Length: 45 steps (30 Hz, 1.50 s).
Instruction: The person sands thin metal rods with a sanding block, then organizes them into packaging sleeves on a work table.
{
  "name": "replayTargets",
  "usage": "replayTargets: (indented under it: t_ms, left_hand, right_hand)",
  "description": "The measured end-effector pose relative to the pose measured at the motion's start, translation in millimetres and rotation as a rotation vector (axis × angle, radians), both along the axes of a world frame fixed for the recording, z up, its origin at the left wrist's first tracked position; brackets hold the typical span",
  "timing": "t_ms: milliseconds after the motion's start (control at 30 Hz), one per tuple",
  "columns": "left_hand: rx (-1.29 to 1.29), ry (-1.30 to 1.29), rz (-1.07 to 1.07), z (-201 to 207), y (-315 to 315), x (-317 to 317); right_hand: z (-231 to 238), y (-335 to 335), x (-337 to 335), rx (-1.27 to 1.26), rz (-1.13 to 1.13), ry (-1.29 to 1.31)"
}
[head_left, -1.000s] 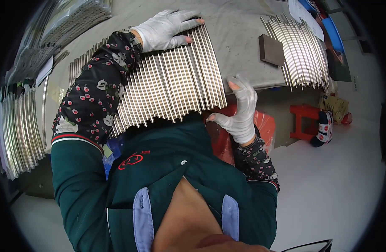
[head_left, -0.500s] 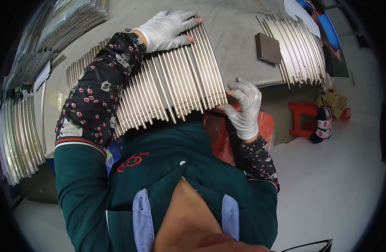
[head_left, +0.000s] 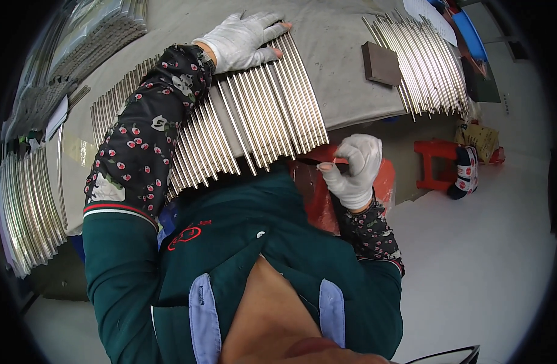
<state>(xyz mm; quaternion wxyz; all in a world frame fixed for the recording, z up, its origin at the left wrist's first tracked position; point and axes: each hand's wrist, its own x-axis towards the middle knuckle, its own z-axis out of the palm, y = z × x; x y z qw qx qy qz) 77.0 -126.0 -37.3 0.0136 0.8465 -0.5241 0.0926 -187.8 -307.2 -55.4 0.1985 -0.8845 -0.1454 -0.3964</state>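
A row of slim silvery metal rods lies side by side on the grey-covered table in front of me, their near ends sticking out past its edge. My left hand, in a white glove with bare fingertips, rests flat across the far ends of the rods with fingers spread. Off the right end of the row, beyond the table edge, my right hand hangs apart from the rods. It wears a similar glove. Its fingers are curled, thumb and forefinger close together; whatever may be between them is too small to make out.
A dark brown block lies against another fan of rods at the right. Bagged rods stand at the far left, below wrapped stacks. A red stool is on the floor, with a red plastic seat near my right hand.
My right hand has drawn back from the rods' near right end, slightly down and to the right, and its fingers have curled in. The left hand stays on the rods.
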Motion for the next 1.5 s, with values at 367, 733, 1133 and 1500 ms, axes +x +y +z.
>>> replayTargets:
  t_ms: [367, 733, 1133, 1500]
  left_hand:
    - [-0.014, 0.008, 0.000, 0.1, -9.4, -0.5]
    - [-0.033, 0.012, -0.002, 1.4, -17.6, -1.0]
    - [0.081, 0.048, -0.180, 25.1, -8.0, -32.5]
    - [0.078, -0.061, -0.183, 3.7, -37.0, -29.9]
  right_hand:
    - [8.2, 27.2, -5.3, 0.089, 0.286, 0.472]
    - [13.5, 54.0, 6.6, 0.192, 0.540, 0.630]
    - [17.2, 0.7, 2.3, 0.217, 0.299, 0.574]
    - [2.6, -12.6, -3.3, 0.262, 0.260, 0.547]
